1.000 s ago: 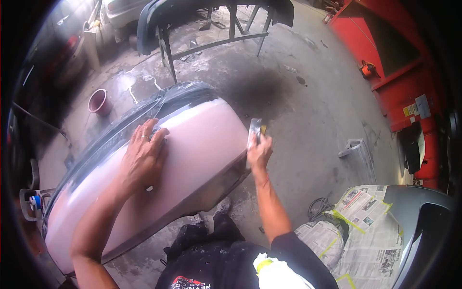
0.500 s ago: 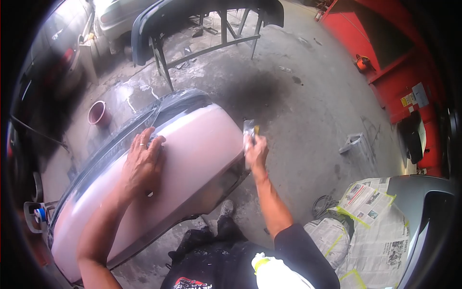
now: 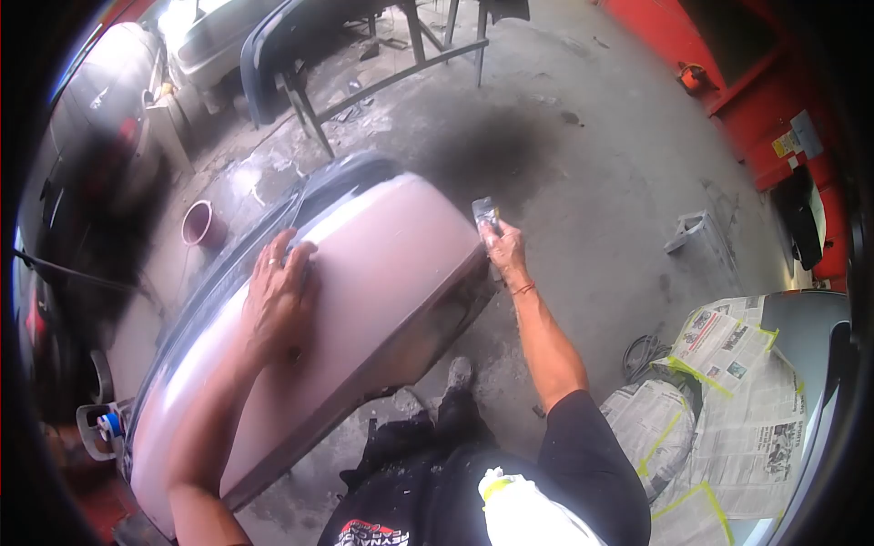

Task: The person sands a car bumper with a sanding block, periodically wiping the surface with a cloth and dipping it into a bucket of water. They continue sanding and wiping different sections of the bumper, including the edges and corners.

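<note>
A car bumper (image 3: 382, 264) coated in pinkish filler lies in front of me, running from lower left to upper right. My left hand (image 3: 278, 296) rests flat on its upper surface, fingers spread, a ring on one finger. My right hand (image 3: 503, 244) is closed on a small metal putty scraper (image 3: 485, 213) held just off the bumper's right end, blade pointing up. My dark trousers and a shoe (image 3: 458, 373) show below the bumper.
Another dark bumper (image 3: 273, 45) sits on a metal stand (image 3: 401, 64) at the top. A maroon bucket (image 3: 202, 224) stands on the wet concrete at left. Newspaper-masked car parts (image 3: 728, 400) lie at right, a concrete block (image 3: 701, 238) beyond them, and red equipment (image 3: 746, 73) at far right.
The view has swung and tilted. My right hand with the scraper has lifted slightly away from the bumper's right end. My left hand stays flat on the bumper.
</note>
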A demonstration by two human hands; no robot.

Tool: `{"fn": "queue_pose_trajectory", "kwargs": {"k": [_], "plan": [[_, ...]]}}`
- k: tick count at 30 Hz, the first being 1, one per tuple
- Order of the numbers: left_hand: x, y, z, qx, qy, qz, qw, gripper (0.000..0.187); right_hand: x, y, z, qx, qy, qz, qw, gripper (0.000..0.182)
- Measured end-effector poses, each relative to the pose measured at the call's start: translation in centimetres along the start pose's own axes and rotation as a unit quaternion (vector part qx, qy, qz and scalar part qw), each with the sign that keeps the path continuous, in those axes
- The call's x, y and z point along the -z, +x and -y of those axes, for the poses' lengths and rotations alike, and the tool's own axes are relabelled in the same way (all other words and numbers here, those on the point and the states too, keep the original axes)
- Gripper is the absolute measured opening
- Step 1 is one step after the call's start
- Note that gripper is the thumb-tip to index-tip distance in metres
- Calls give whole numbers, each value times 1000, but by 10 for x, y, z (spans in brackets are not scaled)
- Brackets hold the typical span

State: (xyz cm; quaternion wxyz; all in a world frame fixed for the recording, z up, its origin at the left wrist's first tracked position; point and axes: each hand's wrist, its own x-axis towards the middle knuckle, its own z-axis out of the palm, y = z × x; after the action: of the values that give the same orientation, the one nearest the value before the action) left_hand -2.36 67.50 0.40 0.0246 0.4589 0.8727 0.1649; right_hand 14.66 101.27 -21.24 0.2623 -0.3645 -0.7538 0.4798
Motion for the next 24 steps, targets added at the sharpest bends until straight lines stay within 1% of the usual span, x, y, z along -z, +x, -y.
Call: {"fn": "queue_pose_trajectory", "kwargs": {"k": [1, 2, 3, 4, 5, 6, 7, 8, 9, 10, 12, 13, 14, 15, 16, 17, 18, 19, 21, 23, 24], "plan": [[0, -5, 1, -7, 1, -5, 1000, 32, -2, -16, 2, 25, -69, -48, 996, 30], [1, -6, 0, -8, 6, -7, 1000, 31, 3, -51, 45, 86, -80, -78, 990, 28], [0, -7, 2, -2, 14, -4, 1000, 31, -2, -90, 85, 98, -106, -83, 986, 29], [-2, -6, 4, -6, 11, -5, 1000, 31, -13, -132, 125, 126, -77, -73, 986, 32], [-4, -5, 7, -13, 7, -5, 1000, 30, -32, -172, 148, 264, -121, -78, 954, 35], [-6, -5, 9, -17, 3, 0, 1000, 32, -70, -227, 150, 177, 6, 22, 984, 35], [-7, -4, 14, -24, 9, 1, 1000, 32, -76, -261, 189, 373, -81, -12, 924, 37], [-7, -1, 21, -29, -5, 24, 999, 34, -97, -294, 201, 427, -7, 32, 904, 35], [-7, 0, 24, -33, -19, 49, 998, 36, -112, -320, 209, 465, 10, 62, 883, 30], [-5, 0, 27, -38, -18, 48, 998, 36, -117, -328, 220, 478, -16, 73, 875, 28], [-3, -4, 31, -69, -28, 72, 995, 40, -105, -319, 211, 475, -15, 71, 877, 29], [-3, -3, 30, -76, -26, 71, 994, 40, -97, -302, 203, 475, -16, 65, 878, 30], [-4, -4, 30, -68, -26, 62, 995, 40, -84, -275, 188, 464, -53, 0, 884, 27], [-7, -5, 31, -58, -26, 51, 997, 41, -68, -237, 169, 435, -100, -72, 892, 27], [-13, -4, 38, -73, -14, 39, 997, 41, -49, -198, 156, 291, 27, -97, 951, 28], [-11, -3, 35, -73, -10, 31, 997, 41, -28, -158, 140, 139, 157, -111, 971, 30], [-9, -6, 27, -55, -9, 26, 998, 41, -13, -115, 95, 157, -126, -136, 970, 30], [-5, -8, 20, -41, -6, 23, 999, 41, -4, -85, 71, 115, -172, -118, 971, 32], [-6, -6, 22, -51, 2, 10, 999, 40, -1, -56, 38, 68, -170, -102, 978, 36], [-2, -10, 15, -34, -8, 26, 999, 40, -1, -49, 31, 72, -138, -109, 982, 38], [-6, -12, 20, -77, -12, -10, 997, 35, 2, -54, 29, 65, -112, -104, 986, 40]]}}
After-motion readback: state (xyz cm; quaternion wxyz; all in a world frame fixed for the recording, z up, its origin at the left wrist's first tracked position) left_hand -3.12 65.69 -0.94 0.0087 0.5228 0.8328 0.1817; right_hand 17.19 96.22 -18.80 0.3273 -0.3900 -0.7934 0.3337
